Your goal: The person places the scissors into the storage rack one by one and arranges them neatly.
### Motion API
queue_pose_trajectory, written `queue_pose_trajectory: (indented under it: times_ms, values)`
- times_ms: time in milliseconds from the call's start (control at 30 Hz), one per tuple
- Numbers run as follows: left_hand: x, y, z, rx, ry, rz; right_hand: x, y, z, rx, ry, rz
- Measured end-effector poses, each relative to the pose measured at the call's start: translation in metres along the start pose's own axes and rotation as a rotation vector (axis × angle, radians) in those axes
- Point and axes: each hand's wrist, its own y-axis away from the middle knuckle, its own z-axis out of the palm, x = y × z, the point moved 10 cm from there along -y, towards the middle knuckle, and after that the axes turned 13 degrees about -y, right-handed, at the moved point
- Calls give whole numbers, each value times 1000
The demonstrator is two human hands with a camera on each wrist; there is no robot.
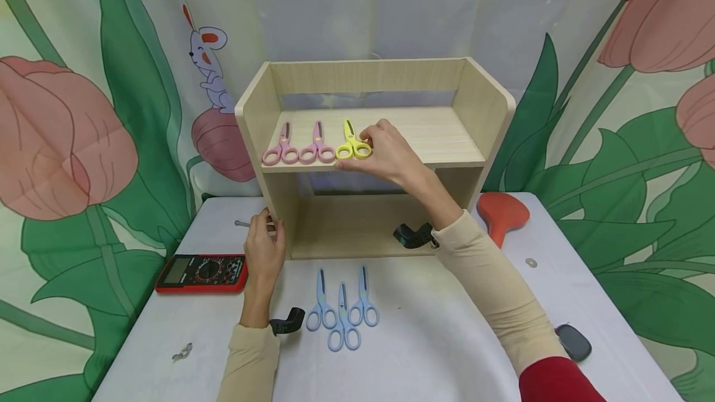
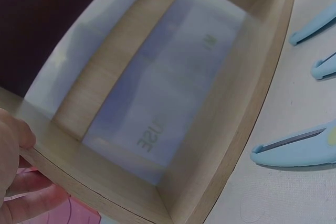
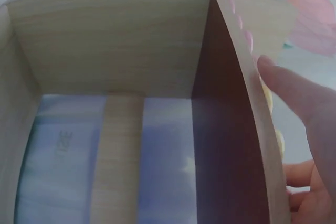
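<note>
The right hand (image 1: 385,151) held the yellow scissors (image 1: 353,143) by their handles, fingers (image 1: 368,136) curled on them, on the shelf's (image 1: 447,141) upper board beside two pink scissors (image 1: 300,146). The left hand (image 1: 264,247) gripped the shelf's left wall, fingers wrapped round its front edge. Three blue scissors (image 1: 342,315) lay on the desk (image 1: 447,327) before the shelf, a multimeter (image 1: 202,272) to the left.

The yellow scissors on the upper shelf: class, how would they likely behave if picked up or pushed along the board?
The yellow scissors look small and plastic-handled, so probably light and stiff. Lying flat on the smooth wooden shelf, they would likely slide, not roll. The right hand touches their handle loops; the blades might swing open when lifted.
</note>
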Motion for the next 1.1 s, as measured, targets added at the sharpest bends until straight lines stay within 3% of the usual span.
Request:
queue_pose_trajectory:
  times_ms: [167,400,533,900,1100]
  values:
    - [1,0,-1,1,3,-1,-6,19,-4,73,46,-54]
    - [2,0,-1,4,12,0,-21,72,-13,369,92,-387]
    - [1,0,0,7,11,7,-13,101,-2,435,85,-474]
    - [4,-3,-5,37,-1,31,36,145,68,229,81,-313]
    - [4,-1,-3,18,0,18,65,165,108,55,88,-165]
